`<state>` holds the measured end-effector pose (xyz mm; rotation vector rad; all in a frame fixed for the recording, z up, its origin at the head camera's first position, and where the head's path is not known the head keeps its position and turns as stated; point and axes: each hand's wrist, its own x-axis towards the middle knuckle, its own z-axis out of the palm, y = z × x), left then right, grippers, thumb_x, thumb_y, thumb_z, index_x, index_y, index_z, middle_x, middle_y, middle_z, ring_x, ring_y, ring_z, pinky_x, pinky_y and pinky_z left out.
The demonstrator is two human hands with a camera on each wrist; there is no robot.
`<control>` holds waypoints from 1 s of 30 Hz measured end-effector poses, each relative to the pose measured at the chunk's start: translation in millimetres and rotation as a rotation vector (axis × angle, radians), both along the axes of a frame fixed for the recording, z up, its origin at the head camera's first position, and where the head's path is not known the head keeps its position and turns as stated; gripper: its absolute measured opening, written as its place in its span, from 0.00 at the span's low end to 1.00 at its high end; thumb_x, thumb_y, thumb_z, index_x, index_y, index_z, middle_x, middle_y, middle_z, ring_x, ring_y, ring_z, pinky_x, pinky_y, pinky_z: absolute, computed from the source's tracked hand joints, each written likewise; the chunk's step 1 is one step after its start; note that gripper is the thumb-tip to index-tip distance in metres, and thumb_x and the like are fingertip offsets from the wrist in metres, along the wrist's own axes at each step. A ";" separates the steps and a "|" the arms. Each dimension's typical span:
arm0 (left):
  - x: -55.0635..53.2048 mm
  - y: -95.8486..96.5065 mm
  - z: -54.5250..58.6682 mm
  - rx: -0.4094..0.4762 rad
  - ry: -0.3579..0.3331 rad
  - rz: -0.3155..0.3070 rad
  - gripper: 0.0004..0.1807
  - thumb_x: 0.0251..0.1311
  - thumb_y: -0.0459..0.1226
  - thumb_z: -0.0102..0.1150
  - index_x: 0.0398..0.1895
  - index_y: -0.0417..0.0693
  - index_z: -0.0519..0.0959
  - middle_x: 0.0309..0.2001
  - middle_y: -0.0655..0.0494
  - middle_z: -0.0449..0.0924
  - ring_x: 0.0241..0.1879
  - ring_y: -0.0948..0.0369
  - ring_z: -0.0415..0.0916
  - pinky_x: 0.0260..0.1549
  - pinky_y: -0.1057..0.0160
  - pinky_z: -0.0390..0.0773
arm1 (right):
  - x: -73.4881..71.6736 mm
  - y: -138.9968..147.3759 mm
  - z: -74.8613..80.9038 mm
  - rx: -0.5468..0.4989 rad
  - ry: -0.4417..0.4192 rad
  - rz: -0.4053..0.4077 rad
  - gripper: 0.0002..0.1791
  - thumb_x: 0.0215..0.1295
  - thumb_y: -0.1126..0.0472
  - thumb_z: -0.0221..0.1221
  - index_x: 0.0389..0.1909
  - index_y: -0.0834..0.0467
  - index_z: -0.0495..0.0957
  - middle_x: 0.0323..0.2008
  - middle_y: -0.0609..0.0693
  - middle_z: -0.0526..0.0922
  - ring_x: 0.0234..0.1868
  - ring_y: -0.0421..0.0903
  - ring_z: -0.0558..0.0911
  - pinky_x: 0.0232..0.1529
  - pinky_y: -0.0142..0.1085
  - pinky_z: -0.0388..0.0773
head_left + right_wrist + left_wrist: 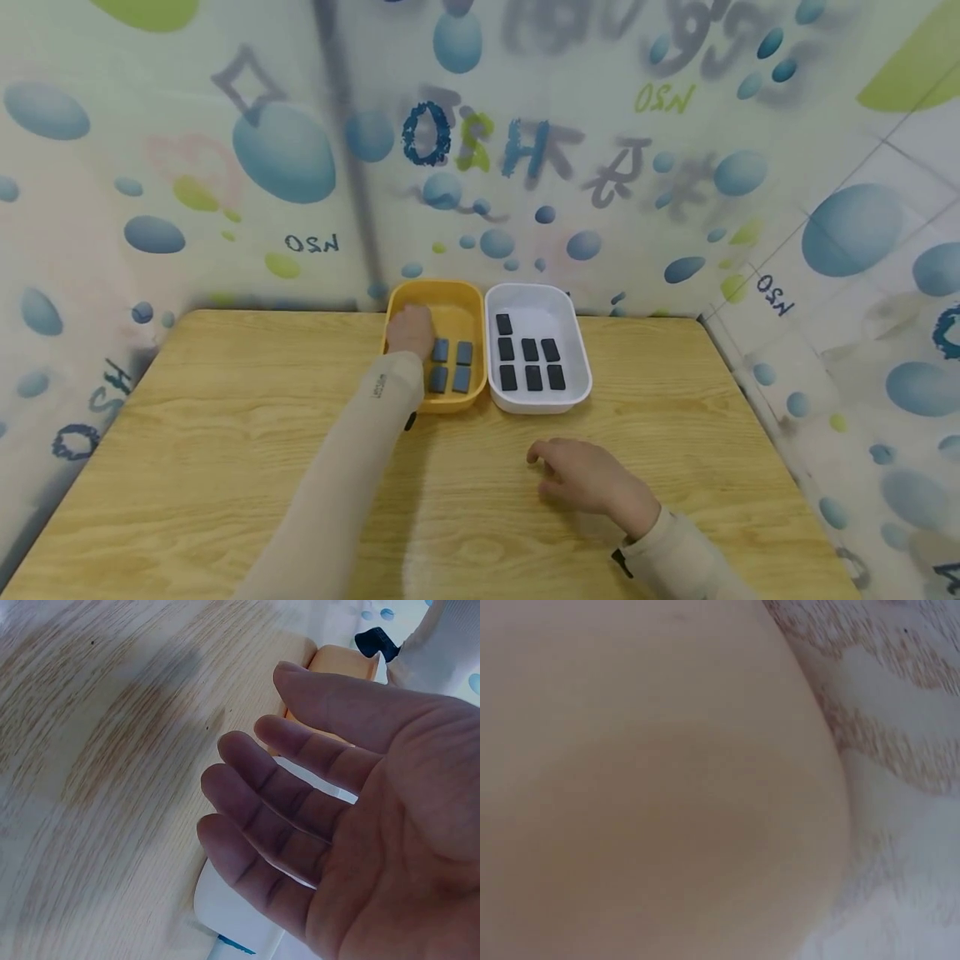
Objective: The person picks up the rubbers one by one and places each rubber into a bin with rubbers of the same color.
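My left hand [410, 329] reaches into the left side of a yellow tray [457, 308]. Its fingers point down and away, out of sight, so what they touch or hold is hidden. Beside it in that tray lie several flat blue-grey rectangular pieces [464, 353]. A white tray [551, 312] stands close on the right, with several black rectangular pieces [528, 349] laid in rows. Nearer to me, my right hand [588, 477] hovers over the table, its palm bare and fingers loosely bent in the right wrist view. Blurred skin [660, 780] fills most of the left wrist view.
Both trays stand at the far edge of a wood-grain table [247, 417]. Directly behind is a patterned curtain or sheet [300, 275] with blue and green spots, which continues along the sides. My left sleeve [337, 467] crosses the table's middle.
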<state>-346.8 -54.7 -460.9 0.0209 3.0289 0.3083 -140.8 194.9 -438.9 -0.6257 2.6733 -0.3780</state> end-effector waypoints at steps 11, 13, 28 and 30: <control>7.2 -2.5 6.9 -0.022 0.077 -0.075 0.12 0.70 0.32 0.47 0.50 0.38 0.77 0.47 0.38 0.74 0.46 0.44 0.77 0.43 0.47 0.81 | -5.6 2.4 -3.3 -0.013 0.005 0.011 0.16 0.57 0.59 0.65 0.47 0.54 0.78 0.33 0.45 0.79 0.33 0.41 0.75 0.35 0.39 0.75; 10.1 -6.9 12.6 -0.022 0.108 -0.097 0.11 0.69 0.33 0.49 0.48 0.38 0.77 0.46 0.39 0.75 0.44 0.44 0.77 0.43 0.47 0.80 | -8.4 3.0 -3.8 -0.013 0.011 0.016 0.17 0.56 0.59 0.64 0.47 0.54 0.78 0.32 0.45 0.79 0.33 0.41 0.76 0.36 0.40 0.75; 51.9 -48.9 45.8 0.079 0.218 -0.182 0.14 0.65 0.36 0.51 0.50 0.44 0.79 0.48 0.44 0.78 0.45 0.48 0.78 0.41 0.49 0.80 | -19.5 20.1 -6.6 -0.017 -0.029 -0.056 0.16 0.61 0.57 0.63 0.49 0.56 0.77 0.34 0.47 0.79 0.35 0.42 0.76 0.39 0.43 0.75; 59.2 -54.5 44.5 0.078 0.243 -0.191 0.14 0.64 0.36 0.51 0.50 0.44 0.80 0.48 0.45 0.79 0.45 0.48 0.79 0.39 0.49 0.81 | -19.9 23.4 -7.4 -0.005 -0.017 -0.070 0.16 0.61 0.57 0.64 0.49 0.56 0.77 0.36 0.47 0.80 0.37 0.43 0.77 0.40 0.44 0.76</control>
